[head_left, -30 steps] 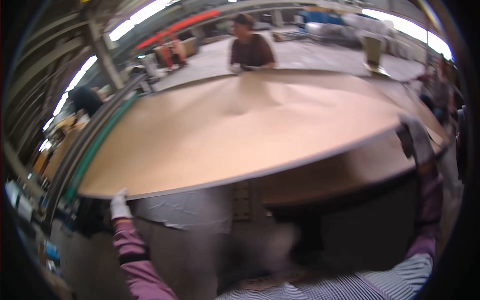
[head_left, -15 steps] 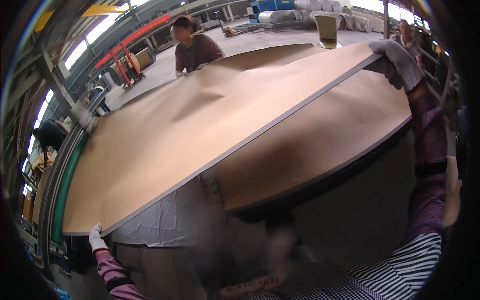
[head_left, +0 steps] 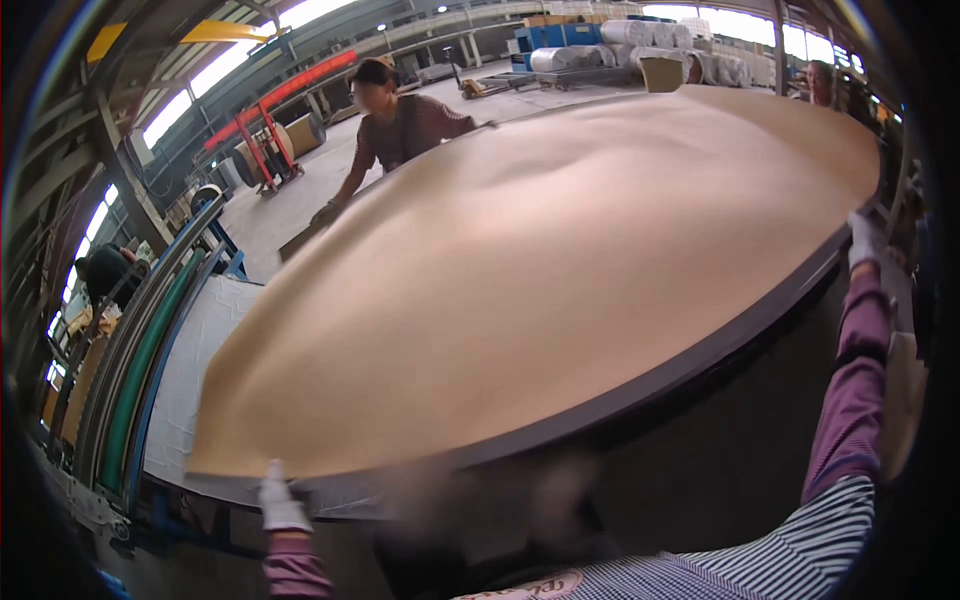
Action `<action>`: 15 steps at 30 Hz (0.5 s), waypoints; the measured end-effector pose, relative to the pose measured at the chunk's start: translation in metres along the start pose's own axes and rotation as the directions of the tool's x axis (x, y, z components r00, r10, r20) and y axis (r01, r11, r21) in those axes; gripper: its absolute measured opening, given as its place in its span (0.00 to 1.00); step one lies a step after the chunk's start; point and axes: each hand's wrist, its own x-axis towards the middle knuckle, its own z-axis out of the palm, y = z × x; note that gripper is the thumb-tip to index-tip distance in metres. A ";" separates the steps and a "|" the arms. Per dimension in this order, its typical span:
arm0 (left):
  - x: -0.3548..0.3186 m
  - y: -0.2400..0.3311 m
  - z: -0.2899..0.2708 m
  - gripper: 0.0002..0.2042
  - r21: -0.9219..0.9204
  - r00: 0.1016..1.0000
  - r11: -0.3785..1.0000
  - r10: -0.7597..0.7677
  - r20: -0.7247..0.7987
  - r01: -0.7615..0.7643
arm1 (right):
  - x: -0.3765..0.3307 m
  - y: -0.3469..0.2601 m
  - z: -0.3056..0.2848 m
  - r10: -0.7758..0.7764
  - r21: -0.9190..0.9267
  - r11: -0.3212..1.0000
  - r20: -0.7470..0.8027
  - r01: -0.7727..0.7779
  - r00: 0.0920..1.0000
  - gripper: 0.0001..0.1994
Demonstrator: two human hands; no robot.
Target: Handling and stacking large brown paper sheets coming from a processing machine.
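Note:
A large brown sheet (head_left: 520,260), like stiff paper or board, spreads across most of the view, softly bulging, over a dark-edged stack (head_left: 640,395). My left hand (head_left: 284,500), in a pale glove, pinches the sheet's near edge close to its left corner; its thumb lies on top and the other fingers are hidden beneath. With the arm stretched far out, my right hand (head_left: 866,240), also gloved, grips the edge at the right end, its fingers partly hidden. Across from me a co-worker (head_left: 400,125) leans over the far edge, one gloved hand at the sheet's far left side.
A roller machine with a green roller (head_left: 140,370) runs along the left, beside a pale wrinkled surface (head_left: 195,365). Behind are a red lifting frame (head_left: 268,150), a pallet truck (head_left: 480,85) and wrapped rolls (head_left: 650,45). Other people stand at far left and far right.
The sheet's near edge has come down on the right and now lies along the stack. My right hand has lowered; my left has shifted right. The co-worker has spread both arms along the far edge.

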 end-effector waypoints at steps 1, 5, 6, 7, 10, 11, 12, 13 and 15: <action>-0.050 0.008 0.006 0.17 -0.180 0.990 0.975 0.137 0.042 -0.127 | -0.096 0.073 0.088 0.267 0.327 0.901 0.102 -0.286 0.958 0.32; -0.136 -0.053 0.117 0.17 -0.107 0.761 0.993 0.036 0.648 0.045 | -0.397 0.021 0.193 0.234 0.216 0.893 0.524 -0.394 0.819 0.25; -0.174 -0.047 0.156 0.18 -0.209 0.806 0.934 -0.120 0.579 0.290 | -0.482 0.005 0.236 0.383 0.375 0.687 0.542 -0.623 0.748 0.24; -0.209 -0.047 0.198 0.18 -0.303 0.749 0.784 -0.287 0.597 0.542 | -0.528 0.011 0.232 0.587 0.311 0.506 0.560 -0.805 0.585 0.23; -0.223 -0.069 0.214 0.19 -0.183 0.633 0.832 -0.236 0.738 0.524 | -0.579 -0.018 0.284 0.707 0.112 0.206 0.670 -0.972 0.227 0.14; -0.213 -0.081 0.204 0.20 -0.307 0.711 0.820 -0.164 0.684 0.483 | -0.570 0.004 0.291 0.790 0.029 0.351 0.527 -0.936 0.313 0.12; -0.204 -0.085 0.204 0.21 -0.426 0.774 0.794 -0.086 0.627 0.433 | -0.551 0.025 0.289 0.781 0.077 0.418 0.478 -0.905 0.401 0.12; -0.195 -0.055 0.194 0.25 -0.440 0.781 0.727 -0.212 0.587 0.528 | -0.520 0.052 0.279 0.767 0.132 0.492 0.401 -0.861 0.500 0.11; -0.143 -0.074 0.140 0.23 -0.466 0.896 0.788 -0.235 0.376 0.402 | -0.464 0.073 0.263 0.712 0.192 0.485 0.479 -0.853 0.513 0.15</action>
